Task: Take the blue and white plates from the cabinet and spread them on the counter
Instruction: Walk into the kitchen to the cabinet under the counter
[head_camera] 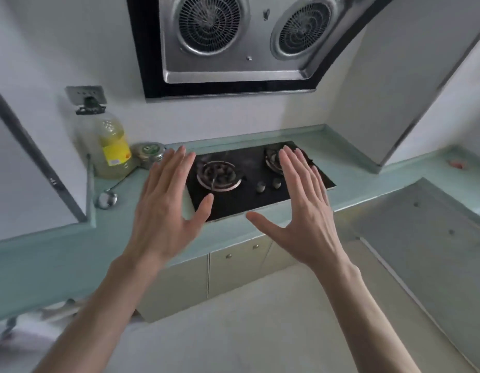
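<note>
A home kitchen, it seems: a two-burner gas stove (256, 179) set in a pale green counter (58, 254), range hood (244, 41) above, oil bottle (109, 146) nearby.

White walls (233, 117) are seen behind a pale green table (58, 254) that wraps the corner. A black two-burner gas hob (249, 184) is set into it, and a steel range hood (238, 41) is mounted at twelve o'clock. Cream cabinet doors (233, 270) are fitted beneath. A pale floor (247, 332) is spread at six o'clock. The light is soft and even.
</note>
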`<state>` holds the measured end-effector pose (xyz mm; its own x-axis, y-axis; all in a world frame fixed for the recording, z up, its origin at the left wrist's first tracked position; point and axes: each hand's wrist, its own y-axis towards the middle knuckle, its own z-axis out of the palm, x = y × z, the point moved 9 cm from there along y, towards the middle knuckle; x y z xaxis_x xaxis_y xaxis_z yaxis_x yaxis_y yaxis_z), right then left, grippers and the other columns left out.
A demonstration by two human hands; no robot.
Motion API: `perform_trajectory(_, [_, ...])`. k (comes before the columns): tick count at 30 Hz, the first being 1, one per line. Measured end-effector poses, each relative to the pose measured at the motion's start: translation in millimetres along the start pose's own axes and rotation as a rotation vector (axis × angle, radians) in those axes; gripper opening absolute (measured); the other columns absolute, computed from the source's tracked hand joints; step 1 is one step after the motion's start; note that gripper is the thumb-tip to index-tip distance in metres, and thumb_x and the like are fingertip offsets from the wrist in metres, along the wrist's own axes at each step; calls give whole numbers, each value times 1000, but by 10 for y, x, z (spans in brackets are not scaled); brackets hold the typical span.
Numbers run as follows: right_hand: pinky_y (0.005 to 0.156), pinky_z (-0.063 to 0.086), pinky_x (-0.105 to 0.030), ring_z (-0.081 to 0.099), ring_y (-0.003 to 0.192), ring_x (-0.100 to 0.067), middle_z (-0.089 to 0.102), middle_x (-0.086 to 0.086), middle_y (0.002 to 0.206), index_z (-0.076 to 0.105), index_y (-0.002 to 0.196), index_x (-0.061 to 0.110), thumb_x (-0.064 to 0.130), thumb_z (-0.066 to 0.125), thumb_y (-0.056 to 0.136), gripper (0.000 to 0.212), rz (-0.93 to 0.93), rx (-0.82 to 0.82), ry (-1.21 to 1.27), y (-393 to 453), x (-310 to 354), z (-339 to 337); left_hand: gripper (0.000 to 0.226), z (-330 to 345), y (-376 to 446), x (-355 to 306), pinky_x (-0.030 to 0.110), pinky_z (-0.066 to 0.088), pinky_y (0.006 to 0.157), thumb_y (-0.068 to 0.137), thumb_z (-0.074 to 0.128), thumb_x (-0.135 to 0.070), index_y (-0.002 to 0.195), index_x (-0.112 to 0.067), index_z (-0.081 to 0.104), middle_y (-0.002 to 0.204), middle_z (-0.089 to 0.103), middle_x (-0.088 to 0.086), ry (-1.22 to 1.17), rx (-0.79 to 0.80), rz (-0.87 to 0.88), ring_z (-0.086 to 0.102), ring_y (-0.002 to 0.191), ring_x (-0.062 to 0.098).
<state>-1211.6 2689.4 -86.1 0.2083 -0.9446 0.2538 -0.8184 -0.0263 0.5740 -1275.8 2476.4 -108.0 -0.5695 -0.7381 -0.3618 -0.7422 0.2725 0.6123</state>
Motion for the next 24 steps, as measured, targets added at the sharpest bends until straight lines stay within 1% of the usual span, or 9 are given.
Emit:
perform_trajectory(3, [131,16,-47,10,162,-17,20,-2,174,22,165,10,70,61,89,104,-81,81,70,33,-17,302,74,0,-173,81,52,31,126,99,55,-44,159,-5,38,169,36,11,74,-38,-80,30,159,27])
perform_trajectory(6, [130,18,-49,11,162,-17,21,-2,173,22,164,10,70,62,88,105,-145,138,146,-22,24,600,73,8,-441,191,51,31,126,98,56,-44,158,-5,40,168,38,12,130,-59,-173,32,158,29])
perform_trajectory(11, [131,16,-46,11,162,-17,22,-2,173,23,164,9,68,65,88,105,-204,207,245,-177,199,1025,72,-47,-910,400,52,31,126,98,54,-43,157,-3,42,166,41,13,205,-69,-265,35,156,31])
perform_trajectory(14, [130,19,-49,13,162,-17,22,-2,173,24,164,10,68,64,89,103,-213,239,271,-303,326,1231,71,-118,-1236,576,53,29,126,98,55,-42,157,-3,42,166,40,14,230,-66,-329,33,157,31])
perform_trajectory(18, [129,20,-51,13,162,-17,22,-2,173,23,164,10,66,64,90,101,-202,281,281,-461,473,1446,72,-183,-1639,749,55,28,127,99,52,-44,158,-5,39,168,37,12,232,-27,-389,28,160,27])
perform_trajectory(22, [129,21,-50,12,162,-17,23,-2,173,23,164,11,66,61,91,99,-201,301,280,-646,643,1652,72,-193,-1979,891,54,28,127,99,51,-45,158,-5,40,169,36,10,236,-20,-410,26,160,25])
perform_trajectory(24, [128,24,-51,14,162,-18,25,-3,172,24,164,11,66,62,91,99,-190,298,289,-725,702,1791,71,-149,-2107,990,54,31,126,99,52,-44,158,-5,41,168,38,9,241,-22,-415,28,160,25])
